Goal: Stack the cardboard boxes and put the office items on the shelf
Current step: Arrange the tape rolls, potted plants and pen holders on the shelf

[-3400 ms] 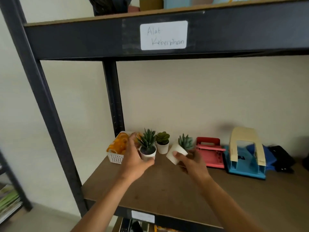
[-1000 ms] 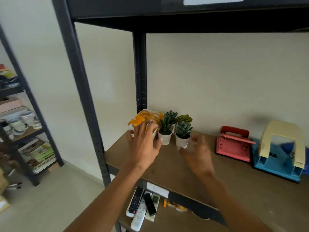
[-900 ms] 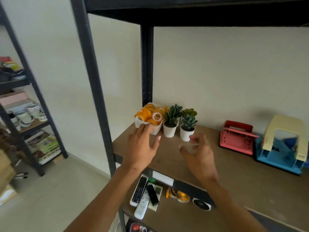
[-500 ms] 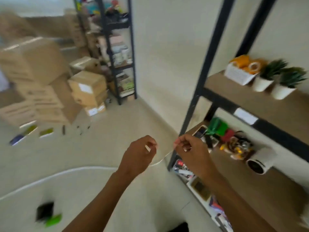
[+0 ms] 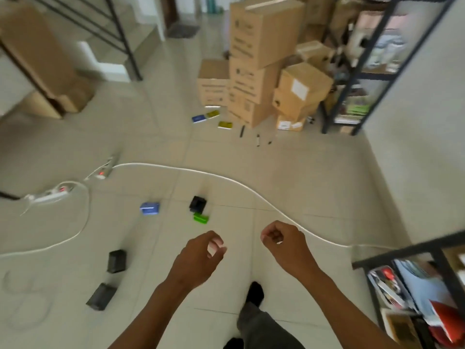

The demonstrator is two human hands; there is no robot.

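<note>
Beyond both empty hands (image 5: 241, 253), blurred small floor items (image 5: 198, 210).

No text can be read. The stacked cardboard boxes (image 5: 261, 61) in the upper middle of the frame carry dark printing, and one box (image 5: 300, 90) to their right bears a white label, but the blur leaves all of it illegible.
</note>
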